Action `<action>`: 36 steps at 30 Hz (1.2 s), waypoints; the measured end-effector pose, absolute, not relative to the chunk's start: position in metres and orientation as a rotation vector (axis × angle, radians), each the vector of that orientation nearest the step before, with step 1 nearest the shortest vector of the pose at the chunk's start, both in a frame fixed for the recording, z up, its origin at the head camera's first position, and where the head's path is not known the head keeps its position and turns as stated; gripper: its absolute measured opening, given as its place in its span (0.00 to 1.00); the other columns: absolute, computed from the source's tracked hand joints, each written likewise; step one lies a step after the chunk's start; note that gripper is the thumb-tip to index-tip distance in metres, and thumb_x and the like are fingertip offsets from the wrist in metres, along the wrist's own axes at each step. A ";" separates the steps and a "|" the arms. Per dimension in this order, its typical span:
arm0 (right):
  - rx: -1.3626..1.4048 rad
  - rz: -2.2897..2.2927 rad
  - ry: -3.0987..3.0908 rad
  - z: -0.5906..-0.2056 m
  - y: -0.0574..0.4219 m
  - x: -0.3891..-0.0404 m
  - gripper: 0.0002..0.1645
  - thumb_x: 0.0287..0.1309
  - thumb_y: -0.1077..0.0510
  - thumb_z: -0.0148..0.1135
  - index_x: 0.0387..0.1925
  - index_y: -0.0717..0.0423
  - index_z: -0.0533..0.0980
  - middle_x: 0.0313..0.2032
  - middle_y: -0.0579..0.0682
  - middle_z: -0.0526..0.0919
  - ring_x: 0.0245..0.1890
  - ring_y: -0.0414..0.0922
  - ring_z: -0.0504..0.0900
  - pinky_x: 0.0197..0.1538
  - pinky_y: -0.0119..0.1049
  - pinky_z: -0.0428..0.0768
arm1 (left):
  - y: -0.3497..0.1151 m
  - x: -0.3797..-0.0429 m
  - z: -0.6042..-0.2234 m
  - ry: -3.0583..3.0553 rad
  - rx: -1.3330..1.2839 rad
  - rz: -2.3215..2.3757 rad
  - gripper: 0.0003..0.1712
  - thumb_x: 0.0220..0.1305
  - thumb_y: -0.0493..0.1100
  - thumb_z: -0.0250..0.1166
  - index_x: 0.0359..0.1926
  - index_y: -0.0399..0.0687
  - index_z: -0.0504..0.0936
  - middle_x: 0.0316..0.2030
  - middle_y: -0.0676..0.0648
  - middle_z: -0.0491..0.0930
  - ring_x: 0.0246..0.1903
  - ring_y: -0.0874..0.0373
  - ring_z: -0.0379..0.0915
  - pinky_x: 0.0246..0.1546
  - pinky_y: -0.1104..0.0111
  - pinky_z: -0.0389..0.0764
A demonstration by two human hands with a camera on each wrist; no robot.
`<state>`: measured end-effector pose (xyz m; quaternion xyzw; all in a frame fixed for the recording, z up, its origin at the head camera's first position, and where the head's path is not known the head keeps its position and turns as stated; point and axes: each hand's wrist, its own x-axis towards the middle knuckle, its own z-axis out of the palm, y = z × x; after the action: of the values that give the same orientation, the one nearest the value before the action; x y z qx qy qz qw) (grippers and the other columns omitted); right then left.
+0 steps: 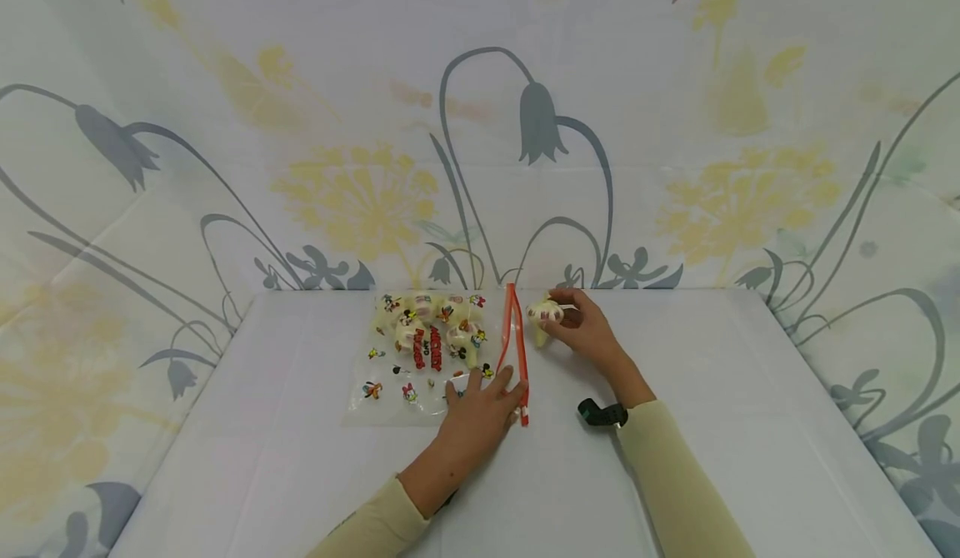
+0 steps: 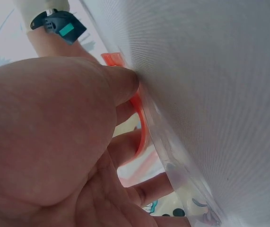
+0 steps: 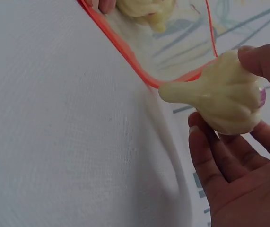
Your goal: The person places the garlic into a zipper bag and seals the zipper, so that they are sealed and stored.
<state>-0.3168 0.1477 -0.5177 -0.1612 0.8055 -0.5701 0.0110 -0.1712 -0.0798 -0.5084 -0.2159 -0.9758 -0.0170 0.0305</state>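
Note:
My right hand [image 1: 588, 331] holds a pale garlic bulb [image 3: 224, 97] between thumb and fingers, just right of the bag's mouth. Its stem points toward the red-edged opening in the right wrist view. A clear zip bag [image 1: 382, 404] with cartoon prints lies flat, holding several more garlic bulbs [image 1: 408, 337]. The red zip edge [image 1: 522, 350] runs down its right side as two strips, parted in the upper half. My left hand [image 1: 482, 412] rests over the lower right part of the bag, fingers spread, with the thumb by the red strip [image 2: 143, 130].
Both sit on a white-covered table [image 1: 300, 475]. A flower-patterned cloth [image 1: 487, 166] hangs behind and along both sides. A dark wrist camera [image 1: 600, 413] is strapped at the right wrist, close over the table.

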 end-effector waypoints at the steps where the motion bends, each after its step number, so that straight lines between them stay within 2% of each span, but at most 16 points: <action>1: -0.532 -1.759 2.522 -0.517 0.146 -0.316 0.39 0.64 0.60 0.75 0.71 0.63 0.69 0.66 0.61 0.77 0.57 0.57 0.83 0.56 0.30 0.81 | -0.080 -0.171 -0.508 -3.010 -0.665 -0.052 0.29 0.77 0.57 0.65 0.75 0.66 0.76 0.74 0.52 0.71 0.66 0.40 0.69 0.54 0.30 0.79; 5: -0.599 -1.662 2.570 -0.513 0.140 -0.312 0.41 0.61 0.58 0.78 0.71 0.63 0.69 0.64 0.59 0.80 0.53 0.53 0.83 0.55 0.38 0.83 | -0.080 -0.172 -0.508 -3.014 -0.665 -0.061 0.29 0.76 0.56 0.66 0.74 0.66 0.77 0.74 0.52 0.72 0.66 0.40 0.69 0.54 0.30 0.78; 13: -0.651 -1.502 2.633 -0.509 0.129 -0.306 0.34 0.60 0.56 0.79 0.66 0.52 0.76 0.61 0.52 0.82 0.51 0.50 0.83 0.53 0.43 0.84 | -0.080 -0.171 -0.508 -3.007 -0.658 -0.075 0.28 0.76 0.56 0.66 0.73 0.66 0.78 0.73 0.52 0.73 0.66 0.41 0.69 0.54 0.29 0.78; 21: -0.800 -1.486 2.661 -0.509 0.125 -0.304 0.34 0.60 0.61 0.78 0.66 0.58 0.77 0.61 0.56 0.81 0.51 0.52 0.82 0.56 0.52 0.85 | -0.080 -0.171 -0.509 -3.007 -0.661 -0.086 0.28 0.77 0.56 0.65 0.74 0.66 0.77 0.74 0.52 0.72 0.67 0.41 0.68 0.54 0.30 0.77; 30: -0.894 -1.394 2.692 -0.508 0.120 -0.302 0.34 0.63 0.62 0.76 0.69 0.64 0.77 0.59 0.60 0.76 0.52 0.52 0.82 0.58 0.51 0.85 | -0.081 -0.171 -0.508 -3.021 -0.667 -0.105 0.27 0.77 0.56 0.64 0.74 0.65 0.77 0.74 0.52 0.72 0.67 0.41 0.67 0.55 0.29 0.77; 36: -0.953 -1.313 2.685 -0.507 0.117 -0.300 0.36 0.63 0.62 0.76 0.70 0.65 0.74 0.61 0.60 0.77 0.54 0.54 0.82 0.58 0.53 0.84 | -0.081 -0.171 -0.506 -2.983 -0.676 -0.077 0.27 0.77 0.56 0.65 0.73 0.64 0.79 0.73 0.52 0.73 0.65 0.41 0.69 0.53 0.30 0.78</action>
<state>-0.3002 0.1174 -0.5066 -0.3039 0.8559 -0.4184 0.0022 -0.1706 -0.0810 -0.5062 -0.2208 -0.9741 -0.0252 0.0408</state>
